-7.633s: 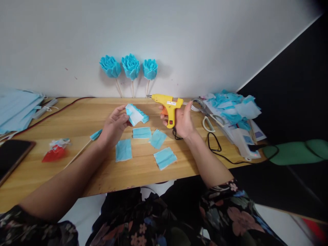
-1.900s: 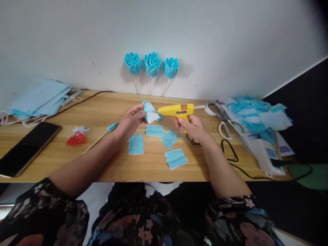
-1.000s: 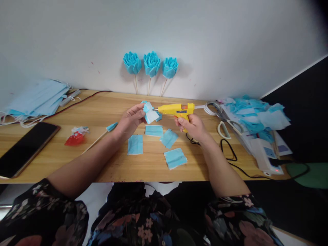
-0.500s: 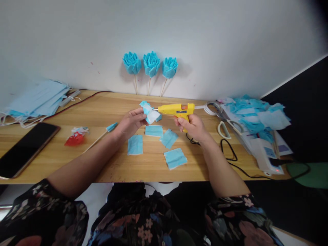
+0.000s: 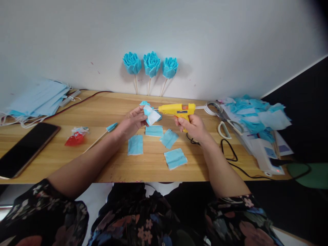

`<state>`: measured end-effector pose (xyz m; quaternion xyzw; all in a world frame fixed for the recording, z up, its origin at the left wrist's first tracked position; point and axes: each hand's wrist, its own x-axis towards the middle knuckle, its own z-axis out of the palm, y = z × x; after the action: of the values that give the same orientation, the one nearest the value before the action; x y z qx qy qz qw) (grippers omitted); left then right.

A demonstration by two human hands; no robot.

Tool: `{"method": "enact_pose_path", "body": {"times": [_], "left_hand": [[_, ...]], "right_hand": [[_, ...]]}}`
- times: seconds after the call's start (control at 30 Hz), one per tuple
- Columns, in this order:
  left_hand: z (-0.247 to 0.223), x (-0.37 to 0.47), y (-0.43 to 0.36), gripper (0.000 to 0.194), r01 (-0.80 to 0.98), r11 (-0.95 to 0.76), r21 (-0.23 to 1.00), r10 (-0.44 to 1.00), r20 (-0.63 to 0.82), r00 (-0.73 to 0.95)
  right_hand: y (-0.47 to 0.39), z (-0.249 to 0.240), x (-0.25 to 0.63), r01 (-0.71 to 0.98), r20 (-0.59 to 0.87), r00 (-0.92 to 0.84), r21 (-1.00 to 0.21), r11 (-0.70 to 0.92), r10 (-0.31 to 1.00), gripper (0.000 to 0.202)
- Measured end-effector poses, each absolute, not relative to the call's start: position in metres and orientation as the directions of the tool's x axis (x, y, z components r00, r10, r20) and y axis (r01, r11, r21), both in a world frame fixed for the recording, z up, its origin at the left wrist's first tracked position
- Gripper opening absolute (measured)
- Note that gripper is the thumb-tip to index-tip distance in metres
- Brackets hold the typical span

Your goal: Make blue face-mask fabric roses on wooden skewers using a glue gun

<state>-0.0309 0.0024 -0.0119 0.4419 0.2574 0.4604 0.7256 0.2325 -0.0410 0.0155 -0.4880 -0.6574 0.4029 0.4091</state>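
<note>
Your left hand pinches the cloth piece between thumb and fingers, above the table; your right hand is wrapped around the handle of the glue gun, its tip at the cloth's upper edge. Since half a second ago the white flap has shifted slightly while the gun barely moved, so the gluing looks unfinished.
</note>
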Motion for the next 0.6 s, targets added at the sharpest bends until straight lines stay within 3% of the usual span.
{"method": "enact_pose_path", "body": {"times": [0.6], "left_hand": [[-0.0154, -0.0324, 0.0031, 0.033, -0.346, 0.177, 0.921, 0.866, 0.022, 0.5]], "right_hand": [[-0.0408, 0.0154, 0.2314, 0.301, 0.158, -0.241, -0.926, 0.229, 0.958, 0.051]]}}
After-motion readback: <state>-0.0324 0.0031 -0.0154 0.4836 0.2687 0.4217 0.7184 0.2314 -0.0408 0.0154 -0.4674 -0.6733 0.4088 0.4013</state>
